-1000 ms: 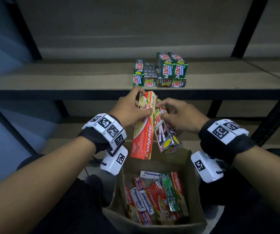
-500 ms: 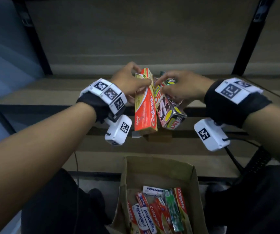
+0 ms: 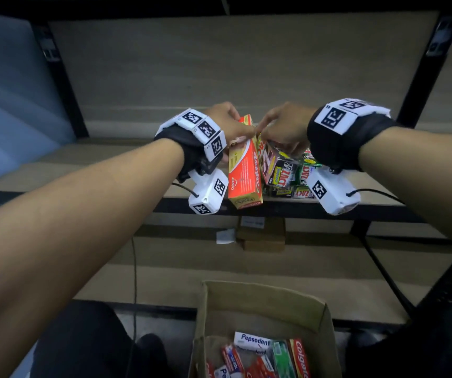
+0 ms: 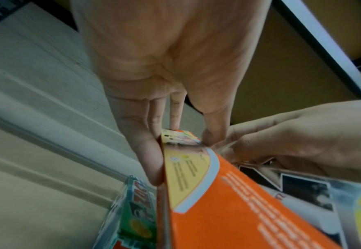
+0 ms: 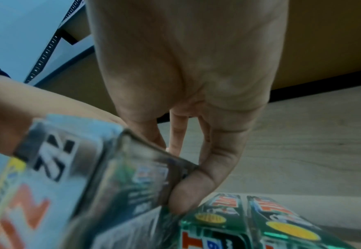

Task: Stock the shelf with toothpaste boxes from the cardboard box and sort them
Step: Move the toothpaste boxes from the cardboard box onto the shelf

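My left hand (image 3: 233,124) grips the far end of a red Colgate box (image 3: 245,167), thumb and fingers (image 4: 151,161) on opposite sides (image 4: 228,202). Beside it, my right hand (image 3: 284,126) pinches the top of a black-and-grey Zact box (image 3: 280,170) between thumb and fingers (image 5: 188,190). Both boxes hang tilted above the shelf board (image 3: 83,165), over the stack of green Zact boxes (image 3: 305,181) lying there (image 5: 250,224). The open cardboard box (image 3: 263,304) stands below, with several Pepsodent and Colgate boxes (image 3: 254,353) inside.
Black shelf uprights (image 3: 63,85) stand left and right (image 3: 424,75). A small brown carton (image 3: 263,236) with a white slip sits on the lower shelf. Black cables (image 3: 383,271) run down at the right. Bare board lies left of the green stack.
Both hands have risen from above the cardboard box to shelf level, carrying the Colgate and Zact boxes up and forward over the green stack.
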The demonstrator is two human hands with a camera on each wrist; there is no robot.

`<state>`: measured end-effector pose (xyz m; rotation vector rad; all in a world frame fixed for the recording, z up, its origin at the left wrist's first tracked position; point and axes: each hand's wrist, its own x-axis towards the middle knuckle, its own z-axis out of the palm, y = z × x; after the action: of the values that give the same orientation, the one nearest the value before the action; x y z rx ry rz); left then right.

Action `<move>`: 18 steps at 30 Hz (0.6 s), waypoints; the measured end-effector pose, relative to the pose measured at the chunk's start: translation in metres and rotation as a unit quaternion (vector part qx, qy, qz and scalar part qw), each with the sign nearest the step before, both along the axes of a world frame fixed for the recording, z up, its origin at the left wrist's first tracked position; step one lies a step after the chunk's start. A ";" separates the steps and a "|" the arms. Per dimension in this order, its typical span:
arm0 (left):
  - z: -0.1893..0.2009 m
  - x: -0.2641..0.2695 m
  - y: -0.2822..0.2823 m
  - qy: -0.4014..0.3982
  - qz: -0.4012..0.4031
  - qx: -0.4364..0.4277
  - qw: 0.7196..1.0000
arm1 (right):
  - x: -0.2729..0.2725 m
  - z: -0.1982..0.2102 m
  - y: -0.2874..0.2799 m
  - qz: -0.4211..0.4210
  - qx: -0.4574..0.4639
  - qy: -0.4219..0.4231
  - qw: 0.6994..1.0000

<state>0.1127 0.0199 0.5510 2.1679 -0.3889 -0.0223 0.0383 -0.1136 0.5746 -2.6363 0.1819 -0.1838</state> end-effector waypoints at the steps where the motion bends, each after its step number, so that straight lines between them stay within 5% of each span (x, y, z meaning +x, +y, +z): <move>1: 0.000 0.005 -0.002 0.000 0.001 0.004 1.000 | 0.006 0.000 0.000 0.000 -0.003 -0.002 1.000; 18: -0.010 0.085 -0.026 0.096 -0.021 0.045 0.994 | 0.095 -0.014 -0.019 -0.036 -0.033 0.039 0.998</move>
<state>0.1976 -0.0063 0.5407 2.2220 -0.3283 -0.2745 0.1338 -0.1324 0.5605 -2.7057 0.3026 -0.1140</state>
